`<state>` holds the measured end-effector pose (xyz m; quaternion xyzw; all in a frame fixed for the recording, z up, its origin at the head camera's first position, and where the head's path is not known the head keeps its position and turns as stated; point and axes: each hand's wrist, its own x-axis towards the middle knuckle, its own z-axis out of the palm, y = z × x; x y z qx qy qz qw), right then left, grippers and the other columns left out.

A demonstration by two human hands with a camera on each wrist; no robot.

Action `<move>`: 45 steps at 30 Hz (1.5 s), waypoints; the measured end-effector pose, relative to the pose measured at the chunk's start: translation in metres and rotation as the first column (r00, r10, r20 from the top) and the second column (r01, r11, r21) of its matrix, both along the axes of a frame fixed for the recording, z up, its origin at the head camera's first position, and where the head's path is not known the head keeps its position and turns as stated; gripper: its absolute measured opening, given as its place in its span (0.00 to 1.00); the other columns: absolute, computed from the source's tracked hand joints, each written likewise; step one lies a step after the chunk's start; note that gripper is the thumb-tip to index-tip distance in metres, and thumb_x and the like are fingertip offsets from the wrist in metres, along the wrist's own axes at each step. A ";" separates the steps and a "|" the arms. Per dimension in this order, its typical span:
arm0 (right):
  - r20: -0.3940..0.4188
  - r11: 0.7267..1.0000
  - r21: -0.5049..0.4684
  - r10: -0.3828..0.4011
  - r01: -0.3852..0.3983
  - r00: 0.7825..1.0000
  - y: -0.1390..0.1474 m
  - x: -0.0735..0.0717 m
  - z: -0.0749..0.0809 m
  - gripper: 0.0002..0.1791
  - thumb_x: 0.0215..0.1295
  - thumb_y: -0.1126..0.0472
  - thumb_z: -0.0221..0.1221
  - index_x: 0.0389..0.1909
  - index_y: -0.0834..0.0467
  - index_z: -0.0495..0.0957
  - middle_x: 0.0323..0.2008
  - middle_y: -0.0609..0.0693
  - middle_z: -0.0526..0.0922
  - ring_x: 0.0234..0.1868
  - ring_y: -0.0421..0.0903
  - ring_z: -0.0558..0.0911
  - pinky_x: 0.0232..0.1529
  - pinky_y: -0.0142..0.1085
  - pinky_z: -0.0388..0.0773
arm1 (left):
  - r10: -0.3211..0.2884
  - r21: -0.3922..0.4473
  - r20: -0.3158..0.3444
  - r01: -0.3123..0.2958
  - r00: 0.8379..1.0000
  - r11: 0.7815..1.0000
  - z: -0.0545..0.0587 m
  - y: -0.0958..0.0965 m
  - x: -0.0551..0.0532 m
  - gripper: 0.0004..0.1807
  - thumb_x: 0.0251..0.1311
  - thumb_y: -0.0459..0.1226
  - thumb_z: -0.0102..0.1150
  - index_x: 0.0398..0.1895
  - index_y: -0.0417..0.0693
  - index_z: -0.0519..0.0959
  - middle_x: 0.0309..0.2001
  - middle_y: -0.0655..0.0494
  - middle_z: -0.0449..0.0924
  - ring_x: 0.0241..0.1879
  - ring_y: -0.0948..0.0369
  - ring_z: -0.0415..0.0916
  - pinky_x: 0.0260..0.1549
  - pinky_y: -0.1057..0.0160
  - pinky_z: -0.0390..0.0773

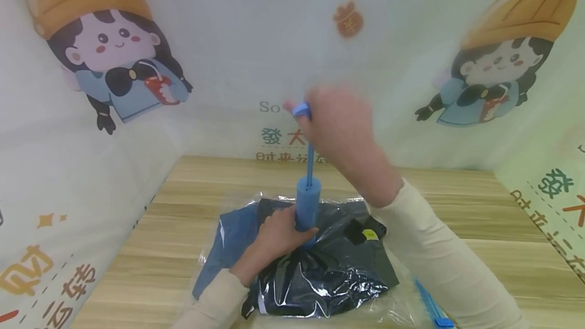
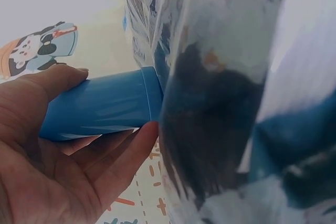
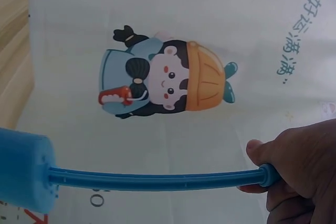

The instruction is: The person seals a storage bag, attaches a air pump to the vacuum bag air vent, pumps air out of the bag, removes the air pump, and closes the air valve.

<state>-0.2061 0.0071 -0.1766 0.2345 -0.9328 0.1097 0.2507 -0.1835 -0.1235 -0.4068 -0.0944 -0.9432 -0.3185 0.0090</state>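
Note:
A blue hand pump stands upright on a clear plastic bag that holds dark folded clothing. My left hand wraps round the lower part of the pump's barrel, whose base meets the bag. High above, my right hand grips the pump's handle. The thin rod is drawn far out of the barrel and bows slightly in the right wrist view. A black item with a yellow label shows at the bag's right side.
The bag lies on a wood-grain table. Near the right forearm lies a blue strip-like object. A white printed cloth with cartoon figures stands behind the table and along its sides.

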 end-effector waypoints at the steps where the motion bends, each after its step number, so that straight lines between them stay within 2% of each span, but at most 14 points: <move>1: 0.008 1.000 0.005 0.006 -0.006 1.000 0.000 -0.001 -0.006 0.32 0.74 0.38 0.55 0.14 0.54 0.70 0.12 0.45 0.66 0.13 0.44 0.66 0.15 0.34 0.60 | 0.000 0.003 0.000 0.000 1.000 1.000 0.000 0.000 0.000 0.28 0.59 0.51 0.70 0.55 0.41 0.78 0.43 0.45 0.86 0.40 0.47 0.85 0.36 0.47 0.83; 5: 0.032 0.999 0.010 0.045 -0.046 0.998 -0.004 -0.005 -0.035 0.31 0.73 0.40 0.58 0.13 0.54 0.70 0.10 0.45 0.65 0.12 0.42 0.64 0.13 0.33 0.56 | 0.009 0.017 0.003 -0.009 1.000 1.000 -0.001 -0.002 0.000 0.28 0.59 0.52 0.70 0.53 0.42 0.79 0.41 0.47 0.86 0.37 0.50 0.85 0.34 0.50 0.83; 10: 0.008 0.997 0.017 0.072 -0.072 0.997 -0.007 -0.007 -0.071 0.26 0.72 0.44 0.62 0.16 0.54 0.74 0.11 0.44 0.66 0.12 0.41 0.62 0.12 0.32 0.55 | 0.015 0.021 0.001 -0.015 1.000 1.000 -0.001 -0.004 -0.001 0.27 0.59 0.53 0.70 0.51 0.41 0.79 0.37 0.51 0.85 0.31 0.55 0.83 0.31 0.51 0.82; 13: 0.002 0.997 0.030 0.072 -0.072 0.997 -0.007 -0.006 -0.088 0.27 0.71 0.44 0.62 0.15 0.53 0.70 0.11 0.43 0.61 0.12 0.40 0.61 0.11 0.31 0.54 | 0.011 0.023 0.003 -0.011 1.000 1.000 0.000 -0.004 -0.001 0.28 0.59 0.53 0.70 0.51 0.40 0.79 0.35 0.51 0.85 0.27 0.58 0.80 0.29 0.52 0.81; 17: -0.036 0.996 0.015 0.091 -0.091 0.995 -0.006 -0.005 -0.103 0.30 0.71 0.45 0.63 0.13 0.51 0.62 0.10 0.42 0.56 0.12 0.39 0.57 0.11 0.31 0.52 | -0.001 0.029 0.004 0.000 1.000 1.000 0.001 -0.005 -0.002 0.30 0.59 0.53 0.69 0.54 0.39 0.78 0.37 0.51 0.85 0.26 0.60 0.78 0.27 0.53 0.80; 22: -0.055 0.994 -0.029 0.107 -0.108 0.993 -0.005 -0.005 -0.108 0.29 0.72 0.47 0.63 0.13 0.51 0.62 0.10 0.42 0.56 0.12 0.39 0.56 0.11 0.31 0.52 | -0.007 0.033 0.005 0.007 1.000 0.999 0.002 -0.005 -0.002 0.31 0.59 0.53 0.70 0.55 0.38 0.78 0.38 0.50 0.85 0.26 0.60 0.79 0.27 0.54 0.80; 28: -0.010 0.992 -0.020 0.127 -0.127 0.992 -0.004 -0.004 -0.105 0.27 0.73 0.48 0.62 0.15 0.52 0.64 0.10 0.43 0.59 0.12 0.40 0.58 0.11 0.31 0.54 | -0.006 0.045 0.012 0.006 1.000 0.999 0.003 -0.006 -0.001 0.31 0.59 0.52 0.70 0.56 0.38 0.78 0.37 0.50 0.85 0.25 0.61 0.78 0.28 0.54 0.81; 32: 0.038 0.991 0.006 0.135 -0.136 0.990 -0.002 -0.003 -0.096 0.27 0.74 0.48 0.60 0.15 0.52 0.64 0.10 0.43 0.59 0.12 0.40 0.59 0.12 0.31 0.54 | -0.001 0.040 -0.005 0.002 1.000 0.999 0.002 -0.005 -0.001 0.29 0.59 0.52 0.70 0.53 0.39 0.79 0.36 0.50 0.85 0.25 0.60 0.79 0.27 0.53 0.81; 35: 0.051 0.991 0.020 0.132 -0.133 0.990 -0.001 -0.003 -0.081 0.25 0.74 0.49 0.60 0.16 0.53 0.68 0.10 0.43 0.60 0.12 0.40 0.59 0.13 0.32 0.54 | -0.002 0.038 -0.014 0.002 1.000 0.999 0.001 -0.004 -0.001 0.28 0.58 0.53 0.70 0.51 0.40 0.79 0.35 0.50 0.85 0.27 0.58 0.81 0.27 0.53 0.81; 40: -0.001 0.987 -0.024 0.156 -0.156 0.988 0.002 -0.001 -0.048 0.24 0.73 0.50 0.61 0.17 0.54 0.70 0.12 0.44 0.64 0.13 0.42 0.61 0.14 0.33 0.55 | -0.011 0.043 -0.021 0.012 1.000 0.999 0.001 -0.003 0.000 0.27 0.58 0.52 0.70 0.51 0.41 0.80 0.37 0.48 0.86 0.32 0.53 0.84 0.28 0.52 0.82; 41: 0.004 0.986 -0.037 0.164 -0.163 0.987 0.003 0.000 -0.041 0.25 0.74 0.50 0.61 0.16 0.53 0.68 0.12 0.44 0.65 0.14 0.42 0.62 0.15 0.34 0.56 | -0.011 0.043 -0.024 0.012 1.000 0.999 0.001 -0.003 0.001 0.27 0.58 0.52 0.71 0.51 0.41 0.80 0.38 0.48 0.86 0.32 0.52 0.84 0.29 0.52 0.82; 45: 0.050 0.986 -0.057 0.161 -0.159 0.986 0.007 0.004 -0.013 0.25 0.75 0.47 0.58 0.18 0.54 0.70 0.14 0.46 0.68 0.16 0.44 0.65 0.16 0.34 0.60 | -0.015 0.035 -0.028 0.016 1.000 0.999 0.000 -0.002 0.002 0.28 0.58 0.51 0.71 0.54 0.41 0.79 0.40 0.46 0.86 0.35 0.50 0.85 0.30 0.50 0.83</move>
